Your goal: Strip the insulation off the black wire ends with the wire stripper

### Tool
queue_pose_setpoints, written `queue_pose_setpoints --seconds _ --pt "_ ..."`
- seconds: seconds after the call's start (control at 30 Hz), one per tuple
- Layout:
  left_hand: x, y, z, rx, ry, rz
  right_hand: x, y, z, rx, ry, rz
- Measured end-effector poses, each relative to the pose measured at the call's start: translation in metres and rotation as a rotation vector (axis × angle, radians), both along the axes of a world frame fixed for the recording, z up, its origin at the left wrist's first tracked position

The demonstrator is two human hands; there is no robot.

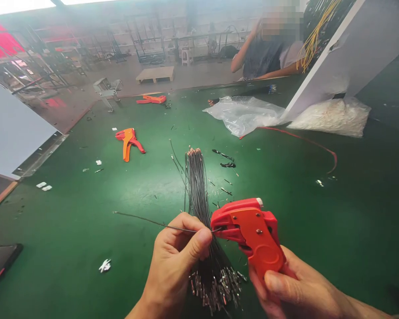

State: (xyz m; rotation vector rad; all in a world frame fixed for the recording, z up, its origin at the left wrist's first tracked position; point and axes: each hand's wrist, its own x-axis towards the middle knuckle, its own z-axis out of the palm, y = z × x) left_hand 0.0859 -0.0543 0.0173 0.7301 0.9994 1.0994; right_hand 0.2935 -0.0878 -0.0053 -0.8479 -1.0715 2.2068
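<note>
Between thumb and fingers, my left hand (182,248) pinches a thin black wire (142,218). One end of the wire reaches out to the left, and the other sits at the jaws of a red and orange wire stripper (257,235). My right hand (295,279) is wrapped around the stripper's handles. Under my left hand lies a bundle of black wires (197,186), with bare copper ends at the far side and metal terminals at the near side. A few loose wires stick out left of the bundle.
Two more wire strippers lie on the green table, a nearer one (128,141) and a farther one (152,99). A clear plastic bag (244,113) and a filled bag (332,117) are at the back right. Wire scraps (226,190) lie beside the bundle. A person (269,48) sits across the table.
</note>
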Motion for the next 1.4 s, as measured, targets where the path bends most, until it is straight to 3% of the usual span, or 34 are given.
queue_pose_setpoints --seconds 0.17,0.47,0.77,1.4 --pt "0.001 0.001 0.005 -0.088 -0.106 -0.016 -0.003 0.005 0.014 -0.007 -0.001 0.006" --pt "0.001 0.0 0.008 -0.18 -0.232 -0.084 -0.002 0.01 0.012 0.061 0.022 0.107" --pt "-0.001 0.001 0.013 -0.26 -0.257 -0.071 -0.003 0.014 0.014 0.176 0.053 0.177" --pt "0.003 0.002 0.012 -0.283 -0.348 -0.076 0.001 0.009 -0.001 0.17 0.011 0.215"
